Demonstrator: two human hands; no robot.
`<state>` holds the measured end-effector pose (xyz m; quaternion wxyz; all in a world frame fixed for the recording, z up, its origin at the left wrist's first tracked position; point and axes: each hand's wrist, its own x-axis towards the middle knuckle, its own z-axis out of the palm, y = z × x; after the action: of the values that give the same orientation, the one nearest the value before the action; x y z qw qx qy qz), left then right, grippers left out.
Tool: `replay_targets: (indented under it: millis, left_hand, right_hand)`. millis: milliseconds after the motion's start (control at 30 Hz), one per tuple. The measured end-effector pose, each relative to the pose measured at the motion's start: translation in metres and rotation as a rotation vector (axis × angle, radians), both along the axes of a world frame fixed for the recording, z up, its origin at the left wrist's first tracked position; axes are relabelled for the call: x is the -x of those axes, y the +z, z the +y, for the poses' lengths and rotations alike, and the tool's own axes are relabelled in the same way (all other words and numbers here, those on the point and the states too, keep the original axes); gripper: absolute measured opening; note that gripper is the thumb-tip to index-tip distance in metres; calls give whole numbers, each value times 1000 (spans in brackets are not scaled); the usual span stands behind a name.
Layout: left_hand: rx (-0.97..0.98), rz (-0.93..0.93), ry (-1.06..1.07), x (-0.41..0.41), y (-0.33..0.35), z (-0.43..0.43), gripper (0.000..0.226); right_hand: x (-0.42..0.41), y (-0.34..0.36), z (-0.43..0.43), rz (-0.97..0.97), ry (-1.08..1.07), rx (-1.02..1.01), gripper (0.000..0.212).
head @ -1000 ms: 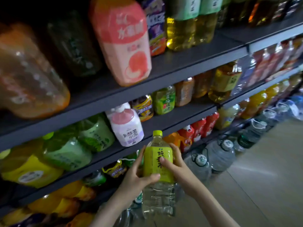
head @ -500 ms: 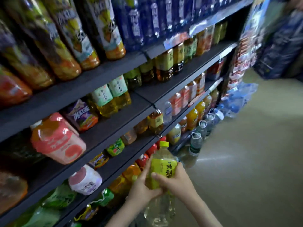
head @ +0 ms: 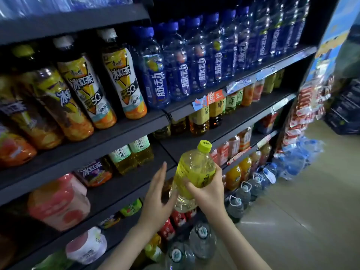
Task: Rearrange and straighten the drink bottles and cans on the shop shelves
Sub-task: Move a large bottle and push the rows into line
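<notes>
Our right hand (head: 209,193) grasps the big yellow-labelled bottle (head: 194,168) around its middle, fingers curled round the label. The bottle is in the air in front of the shelves (head: 126,131), tilted, its yellow-green cap (head: 204,146) pointing up and to the right. Our left hand (head: 156,193) is released, fingers straight, just beside the bottle's lower part; we cannot tell whether the thumb touches it. Iced tea bottles (head: 124,78) and blue bottles (head: 175,63) stand higher up; water jugs (head: 202,238) sit on the floor (head: 302,211).

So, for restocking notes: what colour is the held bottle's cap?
Yellow-green cap on the bottle; shows best in the head view.
</notes>
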<state>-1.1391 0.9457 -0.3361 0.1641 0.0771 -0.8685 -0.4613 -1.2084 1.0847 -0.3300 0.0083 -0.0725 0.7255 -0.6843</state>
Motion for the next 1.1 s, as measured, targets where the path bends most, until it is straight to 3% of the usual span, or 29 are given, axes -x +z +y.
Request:
replay_targets:
  millis: [133,333,600,767,1100]
  left_hand:
    - [333,122,356,42,-22,-35,91]
    - [725,85,669,89,-59,-88,85]
    - [692,40,865,123,-84,-118,111]
    - [696,53,901,138,-94,-122,107]
    - [705,48,993,158,-100,-119,120]
  right_hand:
    - [53,-11,-32,118,25,14,82]
    - [113,-41,-58,244,81,79,83]
    - [174,-58,-99,334,237,-10,90]
    - [204,-68,-128,425,310,-71,95]
    - [240,-87,-149,434,365,-202,79]
